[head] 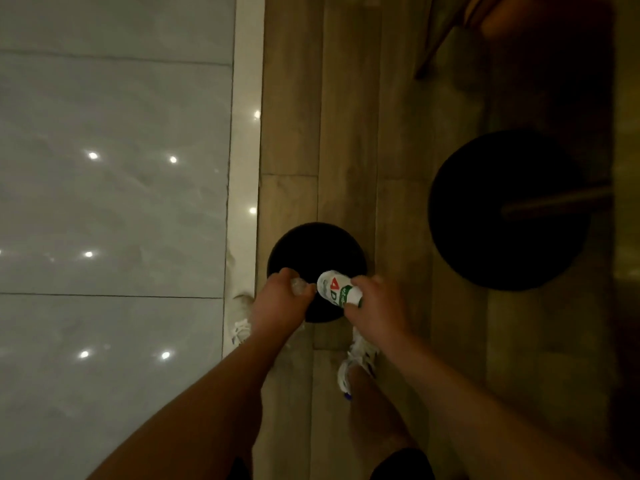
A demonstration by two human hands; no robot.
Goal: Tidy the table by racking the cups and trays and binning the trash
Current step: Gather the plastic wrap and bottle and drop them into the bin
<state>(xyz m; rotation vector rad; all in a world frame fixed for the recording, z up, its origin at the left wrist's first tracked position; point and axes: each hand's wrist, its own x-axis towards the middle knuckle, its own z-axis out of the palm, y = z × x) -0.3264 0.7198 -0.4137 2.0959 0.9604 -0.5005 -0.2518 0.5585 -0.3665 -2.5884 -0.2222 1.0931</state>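
Note:
I look straight down at a round black bin (317, 249) on the wooden floor, just ahead of my feet. My right hand (375, 308) grips a small white bottle (337, 287) with red and green print, held tilted over the bin's opening. My left hand (278, 299) is closed around a small clear, crumpled piece of plastic (300, 285), also over the bin's near rim. Both hands nearly touch each other above the bin.
A round black table base (509, 209) with a dark pole stands to the right. Glossy grey tile floor (114, 202) lies to the left beyond a pale strip. A wooden chair leg (443, 39) shows at top right. My white shoes (358, 365) stand close behind the bin.

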